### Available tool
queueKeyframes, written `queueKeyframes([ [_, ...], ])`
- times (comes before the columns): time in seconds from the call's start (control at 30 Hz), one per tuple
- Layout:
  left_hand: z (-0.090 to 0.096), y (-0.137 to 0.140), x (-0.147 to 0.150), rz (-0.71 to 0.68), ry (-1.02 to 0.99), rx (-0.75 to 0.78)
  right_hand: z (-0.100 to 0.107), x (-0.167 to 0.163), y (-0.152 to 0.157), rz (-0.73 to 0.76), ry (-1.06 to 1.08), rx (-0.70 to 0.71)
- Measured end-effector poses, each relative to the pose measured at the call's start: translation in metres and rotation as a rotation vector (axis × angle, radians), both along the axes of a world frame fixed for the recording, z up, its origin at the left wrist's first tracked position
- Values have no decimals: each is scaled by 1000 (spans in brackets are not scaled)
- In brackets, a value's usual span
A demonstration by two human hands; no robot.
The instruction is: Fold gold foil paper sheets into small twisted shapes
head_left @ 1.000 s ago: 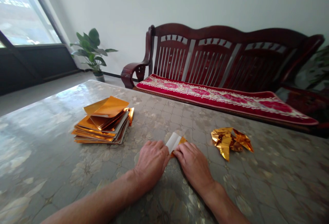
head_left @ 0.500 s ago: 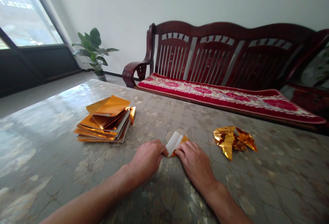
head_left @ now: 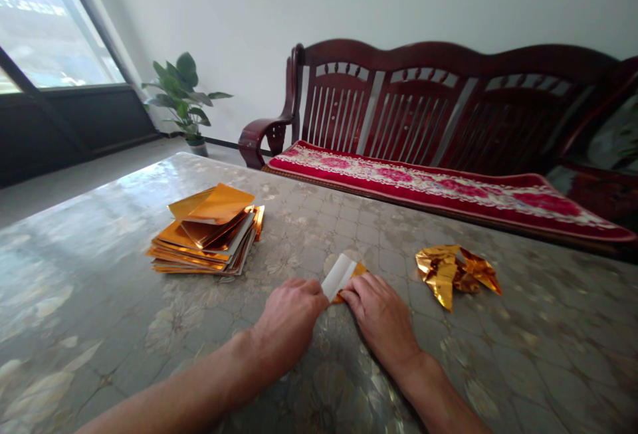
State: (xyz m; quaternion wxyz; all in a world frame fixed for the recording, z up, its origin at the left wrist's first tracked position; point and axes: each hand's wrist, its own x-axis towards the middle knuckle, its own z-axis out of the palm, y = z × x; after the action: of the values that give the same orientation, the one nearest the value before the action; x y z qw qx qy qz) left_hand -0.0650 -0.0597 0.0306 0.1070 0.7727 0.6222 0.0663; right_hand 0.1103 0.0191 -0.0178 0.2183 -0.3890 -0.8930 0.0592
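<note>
A small folded sheet of gold foil paper [head_left: 339,274] lies on the table between my hands, its pale backing facing up and a gold strip along its right side. My left hand [head_left: 294,311] is closed, its fingertips pinching the near left corner of the paper. On the gold side, my right hand [head_left: 381,314] holds the paper with thumb and bent fingers; part of the sheet is hidden beneath them. Farther left stands an uneven stack of gold foil paper [head_left: 204,238]. Right of my hands rests a crumpled piece of gold foil [head_left: 456,274].
The table [head_left: 319,221] has a shiny, floral-patterned cover. Beyond its far edge is a dark red wooden bench [head_left: 428,55] with a red floral seat mat [head_left: 399,175]. A potted plant [head_left: 184,95] stands on the floor near the window [head_left: 50,28].
My left hand has turned slightly, its knuckles rolling over the paper's near left corner. My right hand stays in place. The whole view has shifted very slightly.
</note>
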Motion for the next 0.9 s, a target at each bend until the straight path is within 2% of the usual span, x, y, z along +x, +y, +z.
queueKeyframes([
  [0.1,-1,-1,2,-70,77,3,0,-1,-1,-4,-24,25],
  [0.27,-2,-3,5,-165,129,42,4,-3,-3,29,-115,178],
  [0.37,-1,-4,5,-192,142,57,6,-4,-1,54,-165,224],
  [0.6,-6,-3,4,-227,147,57,8,-4,7,82,-128,140],
  [0.77,-10,-5,4,-236,162,76,10,-3,10,71,-92,17],
  [0.9,-10,-6,5,-247,171,86,10,-4,10,56,-102,14],
])
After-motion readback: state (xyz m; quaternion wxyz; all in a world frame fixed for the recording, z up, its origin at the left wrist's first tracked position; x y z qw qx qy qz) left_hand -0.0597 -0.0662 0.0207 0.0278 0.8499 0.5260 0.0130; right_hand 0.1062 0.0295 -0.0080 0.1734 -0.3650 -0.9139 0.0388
